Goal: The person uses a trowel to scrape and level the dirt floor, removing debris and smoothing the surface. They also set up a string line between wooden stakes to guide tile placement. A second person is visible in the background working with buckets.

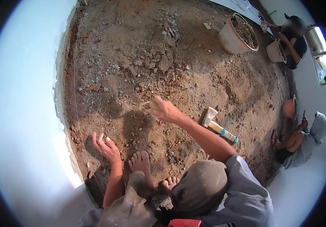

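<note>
My right hand [163,110] is closed around the handle of a trowel above the dirt floor [193,87]. The trowel's thin blade [133,95] points away to the far left and is smeared by motion. Low over the soil near the left wall, my left hand [108,150] has its fingers apart and slightly bent, with no held thing plainly visible. Broken clods and small stones [148,62] lie scattered beyond the trowel. A hatchet-like tool [219,126], with a pale broad head and a wrapped handle, rests on the ground right of my right forearm.
A taut string [75,68] runs along the white left wall [26,94]. A soil-filled bucket [233,36] stands at the far right. Beyond it, a person [294,39] is beside another bucket [276,52]. Another person [303,142] sits by the right wall, near an orange bucket [289,108].
</note>
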The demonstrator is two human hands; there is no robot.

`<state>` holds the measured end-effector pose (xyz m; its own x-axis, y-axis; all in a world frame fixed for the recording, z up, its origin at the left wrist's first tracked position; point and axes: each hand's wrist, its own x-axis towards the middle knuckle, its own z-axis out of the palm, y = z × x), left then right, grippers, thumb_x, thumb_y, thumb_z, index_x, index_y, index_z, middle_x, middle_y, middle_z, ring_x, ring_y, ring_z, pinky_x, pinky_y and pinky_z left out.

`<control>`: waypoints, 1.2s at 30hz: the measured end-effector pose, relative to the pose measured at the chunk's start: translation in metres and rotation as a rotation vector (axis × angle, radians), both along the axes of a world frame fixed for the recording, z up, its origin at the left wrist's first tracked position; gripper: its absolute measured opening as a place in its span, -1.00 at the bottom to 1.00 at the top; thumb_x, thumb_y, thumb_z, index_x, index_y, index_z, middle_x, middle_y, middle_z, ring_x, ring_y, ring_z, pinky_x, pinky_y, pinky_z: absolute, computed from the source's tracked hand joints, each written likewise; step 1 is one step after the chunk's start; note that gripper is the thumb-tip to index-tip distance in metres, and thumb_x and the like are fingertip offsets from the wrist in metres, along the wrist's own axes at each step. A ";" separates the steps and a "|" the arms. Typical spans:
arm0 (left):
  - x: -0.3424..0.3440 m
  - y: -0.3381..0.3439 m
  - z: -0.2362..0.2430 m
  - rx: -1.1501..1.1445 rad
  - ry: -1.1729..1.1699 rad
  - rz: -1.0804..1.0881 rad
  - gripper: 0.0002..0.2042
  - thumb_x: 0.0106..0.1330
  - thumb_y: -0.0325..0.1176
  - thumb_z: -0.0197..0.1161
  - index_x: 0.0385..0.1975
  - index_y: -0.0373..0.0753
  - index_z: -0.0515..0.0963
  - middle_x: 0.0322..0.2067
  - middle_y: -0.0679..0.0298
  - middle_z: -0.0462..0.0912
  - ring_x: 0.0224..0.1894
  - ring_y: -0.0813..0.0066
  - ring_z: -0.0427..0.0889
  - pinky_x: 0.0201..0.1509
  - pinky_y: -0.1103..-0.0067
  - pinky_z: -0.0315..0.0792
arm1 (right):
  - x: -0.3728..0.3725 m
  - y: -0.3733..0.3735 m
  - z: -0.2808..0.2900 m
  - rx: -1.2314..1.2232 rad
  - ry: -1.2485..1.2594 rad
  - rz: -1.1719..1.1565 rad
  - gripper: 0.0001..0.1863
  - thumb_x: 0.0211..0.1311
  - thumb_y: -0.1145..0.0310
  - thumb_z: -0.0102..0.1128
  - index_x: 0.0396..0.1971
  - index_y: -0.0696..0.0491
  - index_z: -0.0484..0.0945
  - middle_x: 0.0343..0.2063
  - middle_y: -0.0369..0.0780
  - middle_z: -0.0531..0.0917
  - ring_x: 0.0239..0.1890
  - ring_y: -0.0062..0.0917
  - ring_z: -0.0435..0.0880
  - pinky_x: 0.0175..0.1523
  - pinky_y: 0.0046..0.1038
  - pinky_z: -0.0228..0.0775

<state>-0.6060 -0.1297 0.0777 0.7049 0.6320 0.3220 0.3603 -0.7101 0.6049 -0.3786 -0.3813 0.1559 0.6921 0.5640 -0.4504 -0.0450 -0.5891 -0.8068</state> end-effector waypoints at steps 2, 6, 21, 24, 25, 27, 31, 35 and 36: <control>0.000 0.001 -0.001 0.023 0.030 0.003 -0.61 0.62 -0.20 0.02 0.13 -0.45 0.48 0.36 -0.09 0.35 0.38 -0.08 0.37 0.35 0.07 0.38 | 0.026 0.042 -0.017 -0.037 -0.262 0.345 -0.63 0.58 0.03 0.11 -0.03 0.02 0.30 -0.38 -0.12 0.65 -0.45 -0.42 0.71 -0.39 -0.39 0.65; 0.002 0.005 -0.002 0.022 0.031 -0.001 -0.62 0.62 -0.22 0.01 0.13 -0.45 0.48 0.37 -0.08 0.33 0.34 -0.06 0.42 0.31 0.13 0.43 | 0.086 0.047 -0.048 -0.014 -0.327 0.170 -0.67 0.55 0.03 0.12 -0.07 0.00 0.40 -0.42 -0.15 0.62 -0.43 -0.32 0.69 -0.33 -0.28 0.63; 0.001 -0.001 -0.004 -0.118 0.069 0.001 -0.65 0.63 -0.20 0.02 0.07 -0.42 0.50 0.33 -0.09 0.38 0.28 -0.07 0.46 0.26 0.07 0.43 | 0.174 0.091 -0.053 -0.135 -0.574 -0.074 -0.59 0.55 0.15 0.06 0.02 0.22 0.29 -0.21 0.14 0.69 -0.28 -0.10 0.75 -0.27 -0.15 0.66; 0.002 0.001 -0.006 0.006 0.086 -0.006 -0.64 0.63 -0.19 0.02 0.08 -0.43 0.50 0.32 -0.10 0.40 0.27 -0.09 0.46 0.26 0.05 0.42 | 0.208 0.071 -0.058 0.090 -0.081 -0.688 -0.52 0.46 0.13 0.18 0.01 0.24 0.30 -0.17 0.19 0.71 -0.08 0.14 0.73 0.05 0.03 0.58; 0.002 0.000 -0.005 -0.028 0.050 -0.013 -0.63 0.63 -0.19 0.01 0.08 -0.43 0.50 0.30 -0.11 0.42 0.27 -0.10 0.45 0.29 0.05 0.40 | 0.203 0.057 -0.058 -0.028 -0.171 -0.749 -0.53 0.48 0.14 0.17 0.01 0.25 0.30 -0.17 0.19 0.71 -0.07 0.12 0.73 0.04 0.03 0.58; 0.004 0.002 0.000 0.016 0.069 -0.034 -0.63 0.62 -0.19 0.02 0.07 -0.43 0.51 0.30 -0.11 0.42 0.28 -0.11 0.44 0.32 0.06 0.38 | 0.173 0.021 -0.050 -0.175 -0.254 -0.778 -0.54 0.50 0.14 0.15 0.02 0.25 0.29 -0.14 0.15 0.70 -0.09 0.04 0.74 0.02 0.00 0.60; 0.004 -0.004 0.008 -0.073 0.106 0.015 -0.64 0.61 -0.21 0.03 0.05 -0.45 0.52 0.31 -0.11 0.42 0.31 -0.13 0.43 0.35 0.05 0.34 | 0.105 0.005 -0.018 0.054 -0.082 -1.105 -0.53 0.51 0.16 0.12 0.08 0.21 0.21 -0.10 0.04 0.64 -0.22 -0.17 0.71 -0.06 -0.08 0.61; 0.002 -0.004 -0.004 0.005 0.120 0.023 -0.64 0.61 -0.20 0.04 0.04 -0.45 0.52 0.30 -0.11 0.43 0.32 -0.13 0.42 0.36 0.06 0.33 | 0.151 0.034 0.007 0.169 -0.152 -0.709 -0.61 0.49 0.28 0.11 0.05 0.19 0.18 -0.16 0.05 0.63 -0.33 -0.20 0.70 -0.26 -0.15 0.61; 0.000 -0.003 -0.008 0.007 0.110 0.020 -0.63 0.61 -0.19 0.04 0.03 -0.45 0.52 0.30 -0.11 0.44 0.31 -0.13 0.43 0.36 0.06 0.33 | 0.178 0.036 0.009 0.112 -0.192 -0.518 -0.61 0.50 0.26 0.13 0.04 0.20 0.22 -0.15 0.08 0.64 -0.30 -0.15 0.72 -0.24 -0.13 0.61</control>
